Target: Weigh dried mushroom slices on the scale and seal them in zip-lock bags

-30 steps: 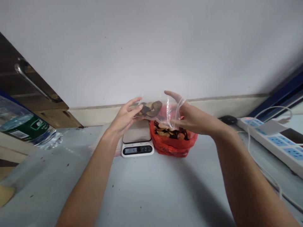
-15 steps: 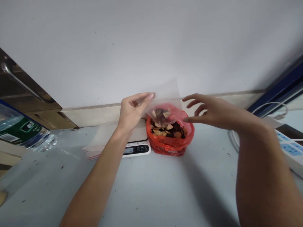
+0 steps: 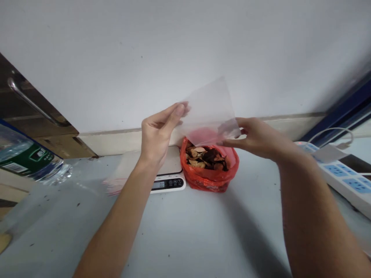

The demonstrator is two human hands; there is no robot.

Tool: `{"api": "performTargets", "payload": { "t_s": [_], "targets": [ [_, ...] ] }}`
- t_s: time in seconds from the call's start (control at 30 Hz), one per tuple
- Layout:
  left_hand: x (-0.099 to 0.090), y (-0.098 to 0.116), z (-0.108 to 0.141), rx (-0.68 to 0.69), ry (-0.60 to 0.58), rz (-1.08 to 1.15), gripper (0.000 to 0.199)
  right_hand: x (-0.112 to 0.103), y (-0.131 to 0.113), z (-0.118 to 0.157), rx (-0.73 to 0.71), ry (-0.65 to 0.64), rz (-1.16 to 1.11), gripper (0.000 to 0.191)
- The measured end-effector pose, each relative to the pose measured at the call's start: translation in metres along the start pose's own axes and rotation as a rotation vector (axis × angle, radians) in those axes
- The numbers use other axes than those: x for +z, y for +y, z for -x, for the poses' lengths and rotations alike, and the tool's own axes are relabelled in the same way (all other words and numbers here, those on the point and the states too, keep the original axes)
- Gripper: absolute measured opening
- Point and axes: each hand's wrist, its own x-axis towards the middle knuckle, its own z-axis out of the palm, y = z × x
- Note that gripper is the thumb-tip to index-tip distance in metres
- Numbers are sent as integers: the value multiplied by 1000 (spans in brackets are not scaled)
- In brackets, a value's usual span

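My left hand (image 3: 162, 129) pinches the left edge of a translucent bag (image 3: 213, 106), which is held tilted above a red plastic bag (image 3: 210, 179). At the bag's lower right corner, my right hand (image 3: 249, 135) has its thumb and fingers on either side of it, some fingers showing behind the film. Brown and tan dried pieces (image 3: 207, 157) fill the open red bag. Left of it, touching or nearly so, is a white digital scale (image 3: 179, 185) reading 0.0, partly behind my left arm.
Flat translucent bags (image 3: 116, 181) with red edges lie left of the scale. A water bottle (image 3: 31, 158) is at far left beside a metal handle (image 3: 34, 104). A power strip (image 3: 344, 177) with white cable lies at right, a wall behind.
The translucent bag has risen and tilted, and the dried pieces seen through it before no longer show there. My right hand has moved left and closed on its corner.
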Motion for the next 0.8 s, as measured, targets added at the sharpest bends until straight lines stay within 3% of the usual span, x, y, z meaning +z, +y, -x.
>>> {"api": "performTargets", "payload": {
  "t_s": [0.1,0.2,0.33,0.43,0.53,0.6,0.67,0.7,0.8],
  "targets": [
    [-15,-2,-8,-101,39,-25,14,6,-4,0,18,27,-239,39],
    [-36,-5,-15,-199,-70,-91,19,12,-11,-1,67,-41,-375,42],
    [-62,-10,-20,-120,-201,-237,36,25,-22,-3,97,-124,-377,46],
    [-88,-9,-22,-73,-133,-356,43,42,-33,-8,75,-46,-350,38],
    [-131,-4,-23,-115,-43,-483,44,69,-50,-15,0,84,-282,24],
    [-166,-2,-21,-225,-15,-565,41,93,-66,-19,-118,173,-176,19],
    [-199,-4,-15,-440,25,-617,39,120,-83,-22,-299,172,5,18],
    [-213,-7,-11,-587,28,-626,42,136,-92,-23,-395,125,121,21],
    [-243,-17,3,-790,-67,-620,53,183,-115,-23,-562,-130,502,28]
  ]
}}
